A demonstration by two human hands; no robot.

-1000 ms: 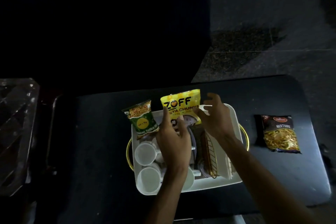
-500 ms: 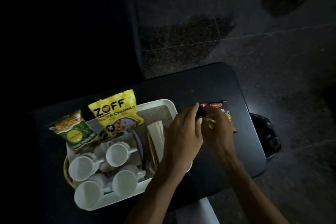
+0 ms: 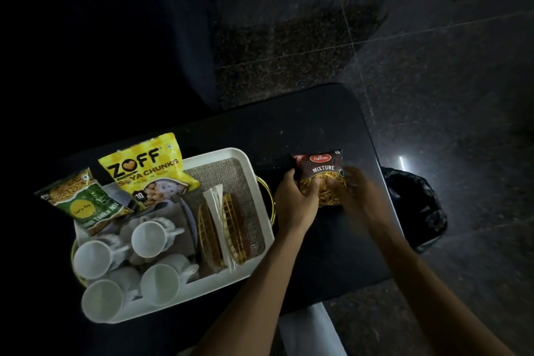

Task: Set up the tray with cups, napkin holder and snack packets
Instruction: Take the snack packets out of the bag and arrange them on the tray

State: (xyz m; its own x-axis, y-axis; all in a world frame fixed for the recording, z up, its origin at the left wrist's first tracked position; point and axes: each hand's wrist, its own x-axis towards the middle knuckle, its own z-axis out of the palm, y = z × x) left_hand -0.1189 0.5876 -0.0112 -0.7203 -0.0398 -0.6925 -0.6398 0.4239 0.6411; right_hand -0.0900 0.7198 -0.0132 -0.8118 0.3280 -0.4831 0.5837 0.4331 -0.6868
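Right now both hands are on the Mixture packet [image 3: 320, 179], which is out on the bare desk [image 3: 315, 124], near its right edge and just right of the tray [image 3: 231, 154]. Left hand [image 3: 294, 201] grips the packet's left edge, fingers [image 3: 310, 191] curled over its lower front and thumb up at the top-left corner. Right hand [image 3: 361, 196] is on the packet's right side, but it's motion-blurred, so I can't tell if those fingers are pinching or just resting on it. Can't tell either if the packet is lifted or flat on the desk.

White tray sits on the left half of the desk, with a mesh liner and gold handles at both short ends. Inside it:
- four white cups [image 3: 150, 240] clustered in the near-left corner, mouths up
- gold wire napkin holder [image 3: 222, 228] in the right half, napkins [image 3: 215, 199] standing between its two sides
- yellow Zoff packet [image 3: 144, 167] leaning on the far rim, its top sticking out past the tray
- green packet [image 3: 83, 201] leaning at the far-left corner, also overhanging the rim

Black bag [image 3: 416, 208] on the floor just beyond the desk's right edge. Floor is dark polished stone tile [image 3: 404, 52]. Scene is dim.
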